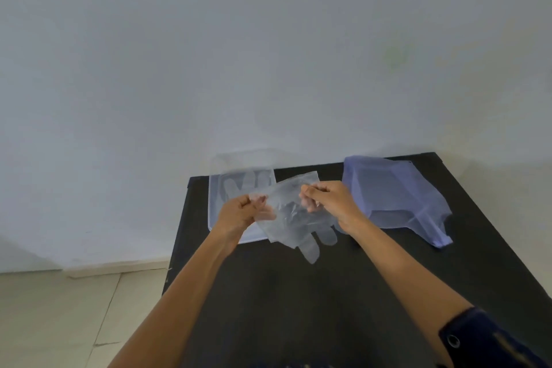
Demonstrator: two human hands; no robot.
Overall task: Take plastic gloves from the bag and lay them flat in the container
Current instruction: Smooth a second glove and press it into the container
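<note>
A clear plastic glove [294, 219] hangs above the black table, fingers pointing down toward me. My left hand [239, 213] pinches its left cuff edge and my right hand [328, 203] pinches the right cuff edge, spreading it between them. Just left of the glove and behind it lies the clear, shallow container [215, 188] at the table's far left corner; at least one flat glove [239, 185] lies inside. The pale purple plastic bag [394, 197] sits crumpled at the far right of the table, apart from both hands.
The black table [298, 293] stands against a white wall, with its left edge beside a tiled floor [59, 317]. A dark sleeve [490, 337] shows at the lower right.
</note>
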